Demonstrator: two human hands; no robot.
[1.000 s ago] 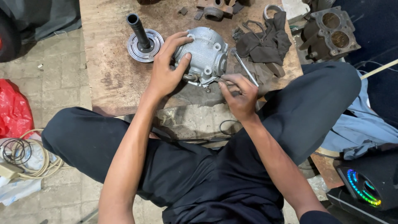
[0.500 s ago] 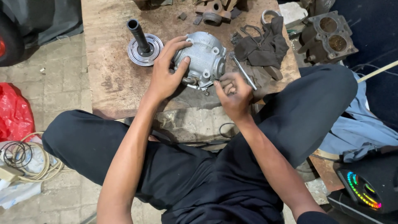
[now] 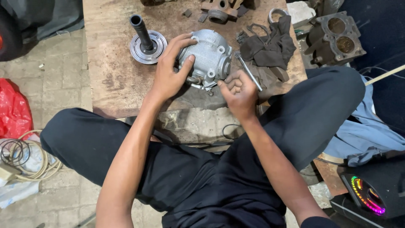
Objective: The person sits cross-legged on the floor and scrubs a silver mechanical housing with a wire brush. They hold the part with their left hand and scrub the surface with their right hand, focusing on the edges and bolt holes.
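Note:
A grey cast-metal housing (image 3: 209,57) with ribs and bolt holes rests on a worn wooden board (image 3: 114,76) in front of my crossed legs. My left hand (image 3: 168,76) grips its left side, fingers spread over the top and thumb against its face. At the housing's lower right corner is my right hand (image 3: 238,90), fingers curled, fingertips close to the casting's bottom edge. I see nothing in that hand. A thin metal rod (image 3: 249,72) lies on the board just right of those fingers.
A flanged disc with an upright dark shaft (image 3: 145,40) stands left of the housing. A dark rag (image 3: 270,44) and small metal parts lie at the back. A two-bore engine block (image 3: 337,38) sits far right. Red bag (image 3: 14,109) and coiled cables (image 3: 17,156) lie on the floor to the left.
My right hand has moved up from the board's front edge to the housing's lower right corner. My left hand keeps its grip on the housing.

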